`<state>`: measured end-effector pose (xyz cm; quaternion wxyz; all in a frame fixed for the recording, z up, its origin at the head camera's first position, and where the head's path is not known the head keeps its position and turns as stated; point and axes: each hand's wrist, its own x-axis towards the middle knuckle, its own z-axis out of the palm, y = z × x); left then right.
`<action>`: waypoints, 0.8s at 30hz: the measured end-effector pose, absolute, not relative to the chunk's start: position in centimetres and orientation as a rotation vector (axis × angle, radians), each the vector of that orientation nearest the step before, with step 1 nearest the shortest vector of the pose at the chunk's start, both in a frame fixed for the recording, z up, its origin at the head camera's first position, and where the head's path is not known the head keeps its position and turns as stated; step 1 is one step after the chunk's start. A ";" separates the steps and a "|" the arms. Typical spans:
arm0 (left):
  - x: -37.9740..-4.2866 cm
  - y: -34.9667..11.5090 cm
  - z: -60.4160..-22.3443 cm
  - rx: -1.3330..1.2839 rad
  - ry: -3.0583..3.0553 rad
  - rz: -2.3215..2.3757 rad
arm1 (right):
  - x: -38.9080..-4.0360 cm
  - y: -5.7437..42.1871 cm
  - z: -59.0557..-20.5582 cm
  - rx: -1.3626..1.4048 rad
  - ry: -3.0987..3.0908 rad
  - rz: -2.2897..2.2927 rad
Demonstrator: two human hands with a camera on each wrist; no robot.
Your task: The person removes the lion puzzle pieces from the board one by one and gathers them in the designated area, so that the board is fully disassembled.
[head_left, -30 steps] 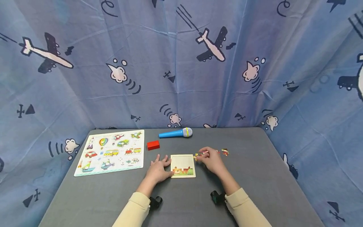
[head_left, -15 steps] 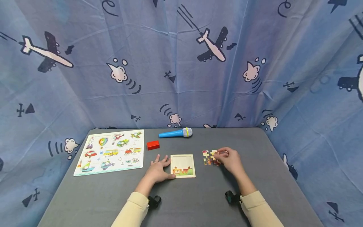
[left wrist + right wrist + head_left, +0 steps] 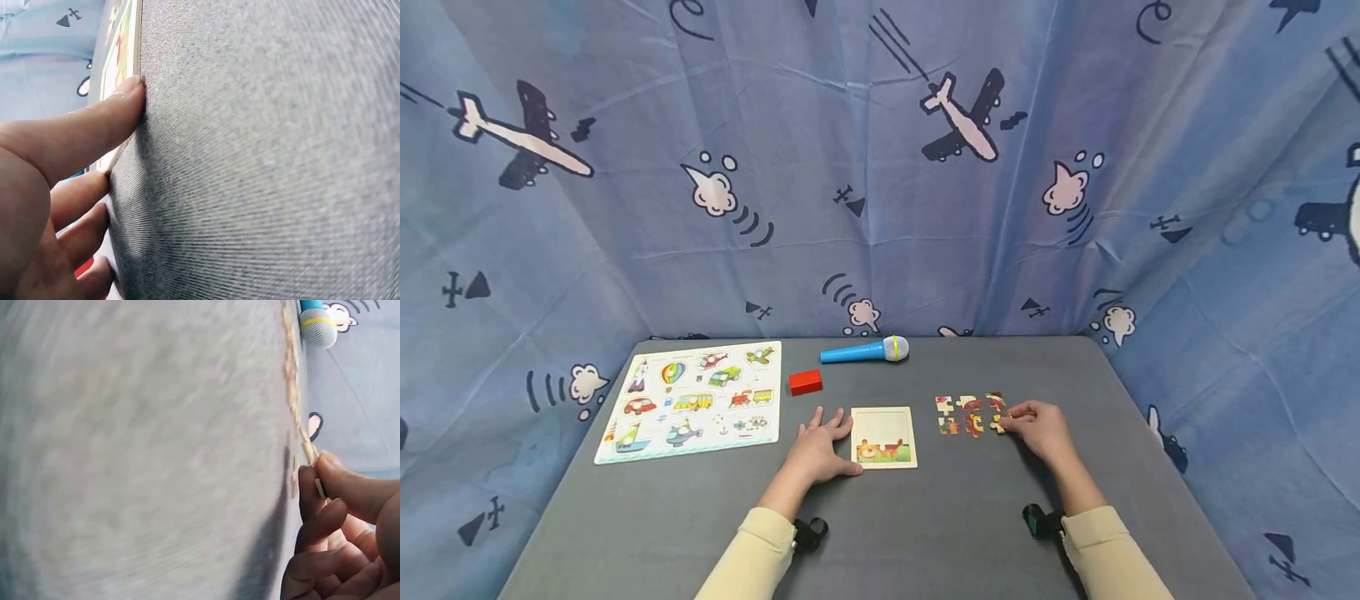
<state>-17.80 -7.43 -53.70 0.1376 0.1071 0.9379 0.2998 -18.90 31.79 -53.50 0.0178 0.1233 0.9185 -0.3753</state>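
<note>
A square wooden puzzle tray (image 3: 883,425) lies mid-table, a strip of animal picture along its lower part and pale bare wood above. My left hand (image 3: 817,452) rests at its left side with fingers spread, the thumb (image 3: 125,100) at the tray's lower edge. Right of the tray, several jigsaw pieces (image 3: 972,424) lie in two loose rows with small gaps. My right hand (image 3: 1043,429) is at the right end of the lower row, thumb and forefinger pinching a yellowish puzzle piece (image 3: 997,425). The right wrist view shows the thin edge of a piece (image 3: 320,489) at the fingers.
Behind the tray lie a red block (image 3: 806,382) and a blue toy microphone (image 3: 865,350). A large white board with vehicle pictures (image 3: 692,400) covers the table's left side. A patterned curtain (image 3: 880,208) hangs round the grey table (image 3: 925,533).
My right hand has moved right, from beside the tray across the pieces to their right end, the yellowish piece going with it. The left hand stays by the tray.
</note>
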 end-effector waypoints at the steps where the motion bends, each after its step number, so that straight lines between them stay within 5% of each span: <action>1: -17.8 -7.4 -53.7 0.312 2.716 0.861 | -18.9 31.9 -53.6 0.381 2.859 -1.144; 15: -17.7 -7.2 -53.7 0.291 2.716 0.824 | -19.0 31.6 -54.3 0.426 2.949 -1.033; 24: -17.7 -7.2 -53.7 0.289 2.713 0.817 | -18.6 28.7 -52.4 0.216 2.902 -1.062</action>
